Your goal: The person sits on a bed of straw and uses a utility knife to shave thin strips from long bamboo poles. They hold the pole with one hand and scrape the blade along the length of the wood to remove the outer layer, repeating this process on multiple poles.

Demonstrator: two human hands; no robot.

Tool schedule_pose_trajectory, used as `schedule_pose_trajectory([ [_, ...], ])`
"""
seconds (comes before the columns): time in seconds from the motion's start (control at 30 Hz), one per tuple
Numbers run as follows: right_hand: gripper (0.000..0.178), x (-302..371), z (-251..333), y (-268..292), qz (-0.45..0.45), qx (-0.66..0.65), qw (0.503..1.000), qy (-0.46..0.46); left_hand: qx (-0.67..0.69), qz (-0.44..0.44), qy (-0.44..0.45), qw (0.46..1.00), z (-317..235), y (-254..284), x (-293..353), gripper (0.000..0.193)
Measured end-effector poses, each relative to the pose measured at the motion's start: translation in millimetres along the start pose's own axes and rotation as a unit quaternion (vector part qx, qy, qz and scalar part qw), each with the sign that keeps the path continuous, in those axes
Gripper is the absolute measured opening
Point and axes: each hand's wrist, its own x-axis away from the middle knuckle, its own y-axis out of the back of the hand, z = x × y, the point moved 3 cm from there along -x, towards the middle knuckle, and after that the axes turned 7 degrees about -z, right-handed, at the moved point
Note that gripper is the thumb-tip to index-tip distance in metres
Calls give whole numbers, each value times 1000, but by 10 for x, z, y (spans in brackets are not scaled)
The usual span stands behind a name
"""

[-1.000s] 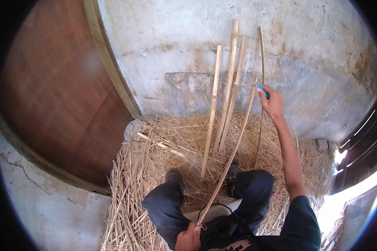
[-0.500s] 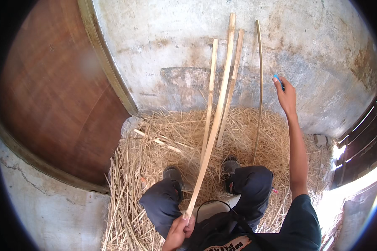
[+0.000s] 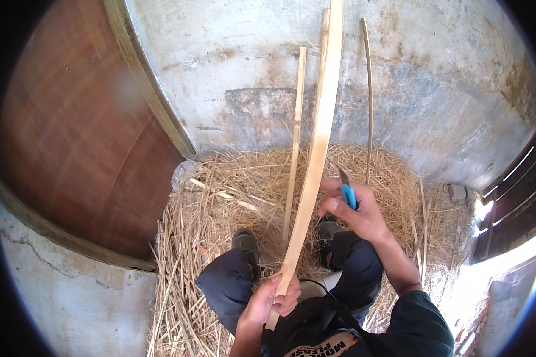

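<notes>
My left hand (image 3: 272, 299) grips the lower end of a long pale bamboo strip (image 3: 317, 143) that rises from my lap toward the wall. Beside the strip's middle, my right hand (image 3: 354, 209) holds a small knife with a blue handle (image 3: 347, 194), its thumb close to the strip's edge. Other bamboo strips lean on the wall behind: one flat slat (image 3: 295, 134) to the left and a thin curved one (image 3: 368, 89) to the right.
I sit on a pile of dry straw (image 3: 220, 208) with my knees bent and dark shoes (image 3: 246, 243) on it. A stained concrete wall (image 3: 435, 83) stands ahead, a brown wooden door (image 3: 71, 131) to the left, a dark slatted frame (image 3: 512, 202) at right.
My right hand has come down from the wall to the middle of the strip with the knife. The strip now stands more upright and nearer to me.
</notes>
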Motion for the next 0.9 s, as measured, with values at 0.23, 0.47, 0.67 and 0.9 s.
schedule_pose_trajectory([
  [0.23, 19, -20, -7, -162, 39, 16, 999, -34, 55, 54, 23, 997, 15, 33, -72, 50],
  [0.47, 13, -26, 41, -233, 32, 52, 997, 45, 18, 28, 17, 999, 14, 87, -75, 65],
  [0.67, 16, -29, 16, -200, 2, 125, 991, 40, -286, 13, -222, 932, -381, 56, 33, 110],
  [0.9, 22, 7, 152, -292, 38, 252, 962, 96, -271, -146, -242, 920, -760, 128, 73, 66],
])
